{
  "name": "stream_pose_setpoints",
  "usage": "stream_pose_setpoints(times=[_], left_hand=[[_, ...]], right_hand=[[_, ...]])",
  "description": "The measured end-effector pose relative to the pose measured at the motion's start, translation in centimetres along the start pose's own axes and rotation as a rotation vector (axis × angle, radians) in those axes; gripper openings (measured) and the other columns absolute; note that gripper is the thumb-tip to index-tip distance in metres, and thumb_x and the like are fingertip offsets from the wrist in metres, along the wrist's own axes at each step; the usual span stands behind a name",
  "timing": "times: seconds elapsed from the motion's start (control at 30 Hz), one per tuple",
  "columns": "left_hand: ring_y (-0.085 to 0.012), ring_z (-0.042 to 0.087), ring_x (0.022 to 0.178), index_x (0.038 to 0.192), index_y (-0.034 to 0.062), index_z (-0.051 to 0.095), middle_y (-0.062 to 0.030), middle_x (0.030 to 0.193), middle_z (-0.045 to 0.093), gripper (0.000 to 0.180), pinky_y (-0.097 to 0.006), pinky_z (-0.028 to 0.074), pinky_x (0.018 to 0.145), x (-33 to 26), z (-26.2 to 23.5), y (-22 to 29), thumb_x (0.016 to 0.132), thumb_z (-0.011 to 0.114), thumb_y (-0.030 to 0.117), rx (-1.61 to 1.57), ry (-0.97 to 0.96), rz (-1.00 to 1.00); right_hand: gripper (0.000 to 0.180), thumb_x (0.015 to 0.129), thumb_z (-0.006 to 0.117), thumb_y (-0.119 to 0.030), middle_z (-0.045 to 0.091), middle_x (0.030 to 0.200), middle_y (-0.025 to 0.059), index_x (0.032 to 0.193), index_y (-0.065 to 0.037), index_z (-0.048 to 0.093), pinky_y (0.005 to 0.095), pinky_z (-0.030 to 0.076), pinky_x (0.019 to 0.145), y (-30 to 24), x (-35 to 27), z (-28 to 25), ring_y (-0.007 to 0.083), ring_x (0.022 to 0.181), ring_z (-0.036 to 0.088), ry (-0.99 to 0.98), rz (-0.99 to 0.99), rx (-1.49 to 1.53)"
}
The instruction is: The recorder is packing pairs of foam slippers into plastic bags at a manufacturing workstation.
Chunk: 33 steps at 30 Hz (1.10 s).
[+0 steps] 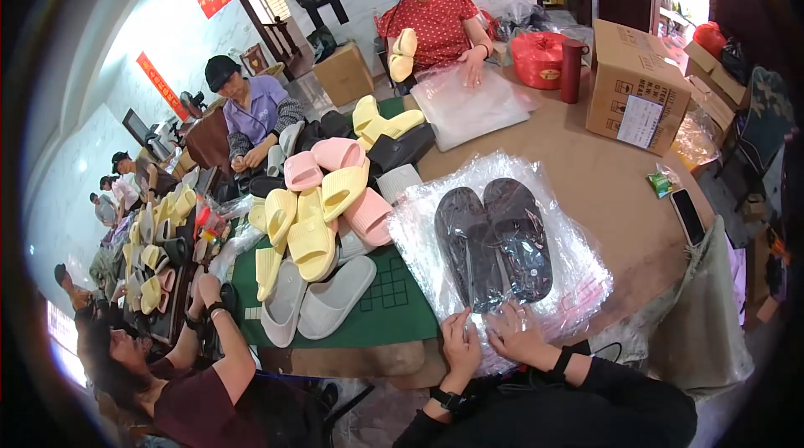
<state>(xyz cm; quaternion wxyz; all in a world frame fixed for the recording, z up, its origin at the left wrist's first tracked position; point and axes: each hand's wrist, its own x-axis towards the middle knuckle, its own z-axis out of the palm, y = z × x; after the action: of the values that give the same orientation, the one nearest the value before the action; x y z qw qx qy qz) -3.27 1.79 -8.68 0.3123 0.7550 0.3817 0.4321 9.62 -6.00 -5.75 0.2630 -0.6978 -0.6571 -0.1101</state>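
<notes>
A pair of black slippers (pixel 521 239) lies side by side inside a clear plastic bag, on top of a stack of clear plastic bags (pixel 578 280). At the near end of the slippers, my left hand (pixel 461 346) pinches the edge of the bag. My right hand (pixel 517 336) is beside it, fingers bent onto the same edge and closed on the plastic. To the left, a heap of loose slippers in yellow, pink, grey and black, among them a grey slipper (pixel 337 297), covers a green mat (pixel 394 297).
A cardboard box (pixel 636 84), a red thermos (pixel 572 71) and a red plastic bag (pixel 538 59) stand at the far right. A phone (pixel 688 217) rests at the right edge. Across the table (pixel 469 157), a person in red handles plastic bags (pixel 469 105) and yellow slippers. Other people sit leftward.
</notes>
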Motion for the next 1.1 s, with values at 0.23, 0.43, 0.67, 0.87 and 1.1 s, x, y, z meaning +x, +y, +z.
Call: stream_pose_setpoints(times=[0.23, 0.43, 0.67, 0.87, 1.1], left_hand=[[-0.0148, 0.053, 0.074, 0.117, 0.0034, 0.06, -0.0119, 0.109, 0.052, 0.032, -0.024, 0.043, 0.059, 0.1, -0.1, 0.2, 0.085, 0.059, 0.004, 0.014, 0.002, 0.029], [-0.0274, 0.057, 0.092, 0.117, 0.0071, 0.062, -0.0146, 0.108, 0.054, 0.034, -0.032, 0.048, 0.07, -0.3, -0.2, 0.3, 0.083, 0.057, 0.005, -0.059, -0.014, -0.124], [-0.0187, 0.054, 0.089, 0.11, 0.0015, 0.06, -0.0106, 0.104, 0.053, 0.025, -0.029, 0.046, 0.072, 0.1, 0.2, 0.9, 0.086, 0.054, 0.005, -0.206, 0.206, -0.014], [-0.0053, 0.046, 0.052, 0.117, -0.0003, 0.047, 0.0004, 0.066, 0.054, 0.023, -0.02, 0.038, 0.048, -0.5, -0.8, -0.4, 0.099, 0.041, 0.013, -0.521, 0.023, -0.418], [-0.0082, 0.051, 0.058, 0.113, 0.0039, 0.047, -0.0073, 0.081, 0.061, 0.036, -0.02, 0.038, 0.048, -1.5, -0.8, -0.6, 0.099, 0.042, 0.037, -0.753, 0.034, -0.38]], right_hand=[[0.037, 0.079, 0.062, -0.028, 0.056, 0.11, 0.0157, 0.112, -0.012, 0.06, 0.0489, 0.04, 0.091, -0.4, -0.2, -0.3, 0.0329, 0.109, 0.051, -0.014, -0.012, -0.087], [0.046, 0.081, 0.062, -0.024, 0.058, 0.114, 0.0225, 0.124, -0.011, 0.053, 0.045, 0.048, 0.083, -1.9, 4.5, -8.9, 0.0352, 0.102, 0.059, -1.072, 0.131, 0.362], [0.055, 0.078, 0.068, -0.032, 0.041, 0.136, 0.0202, 0.129, -0.017, 0.052, 0.049, 0.039, 0.094, -0.8, 7.0, -11.5, 0.0386, 0.118, 0.044, -0.002, -0.168, 0.196], [0.091, 0.07, 0.07, -0.054, 0.023, 0.143, 0.034, 0.145, -0.02, 0.03, 0.0577, 0.022, 0.104, 0.6, 4.5, -5.4, 0.0483, 0.132, 0.025, -0.403, 0.011, 0.206], [0.102, 0.064, 0.071, -0.06, 0.025, 0.142, 0.0333, 0.146, -0.017, 0.027, 0.0583, 0.019, 0.107, -1.6, 3.3, -3.5, 0.0528, 0.132, 0.021, -0.466, -0.072, -0.007]])
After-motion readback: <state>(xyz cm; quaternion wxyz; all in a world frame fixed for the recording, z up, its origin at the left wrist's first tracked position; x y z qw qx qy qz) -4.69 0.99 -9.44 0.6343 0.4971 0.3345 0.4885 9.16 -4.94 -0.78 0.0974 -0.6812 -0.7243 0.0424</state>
